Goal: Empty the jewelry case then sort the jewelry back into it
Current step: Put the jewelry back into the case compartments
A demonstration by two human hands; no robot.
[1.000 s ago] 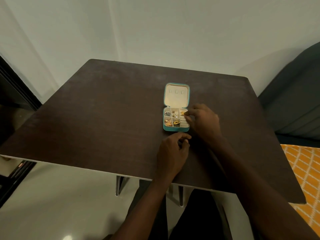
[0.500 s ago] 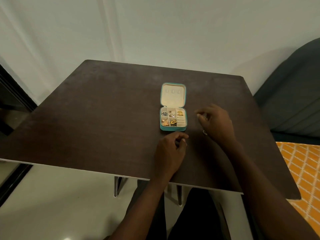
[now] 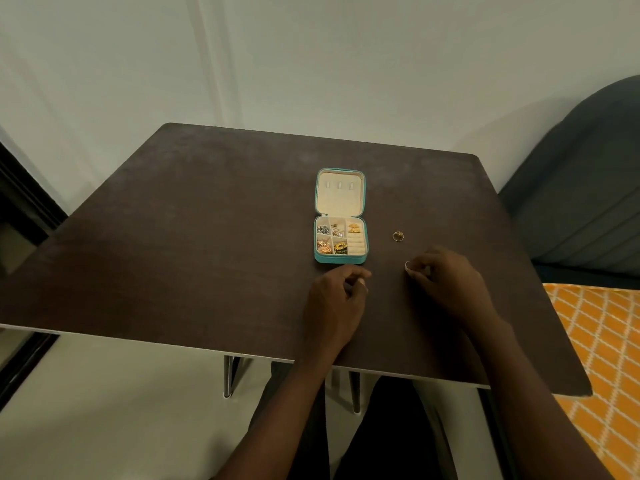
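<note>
A small teal jewelry case [image 3: 340, 260] lies open on the dark table [image 3: 194, 237], its cream lid flat behind it. Several compartments hold silver and gold pieces; the ring rolls at its right look bare. A gold ring [image 3: 398, 236] lies on the table right of the case. My right hand [image 3: 446, 285] rests below that ring, fingers curled on a second ring [image 3: 408, 267] at its fingertips. My left hand [image 3: 337, 301] sits just in front of the case, fingers curled, with a small pale item at its fingertips.
A dark grey upholstered chair [image 3: 585, 188] stands at the right beyond the table edge. An orange patterned rug [image 3: 602, 348] covers the floor at the lower right. A white wall runs behind the table, a dark doorframe at the left.
My right hand left the case's ring section, moved right and set a gold ring on the table, then drew back toward me holding another ring. My left hand stayed put.
</note>
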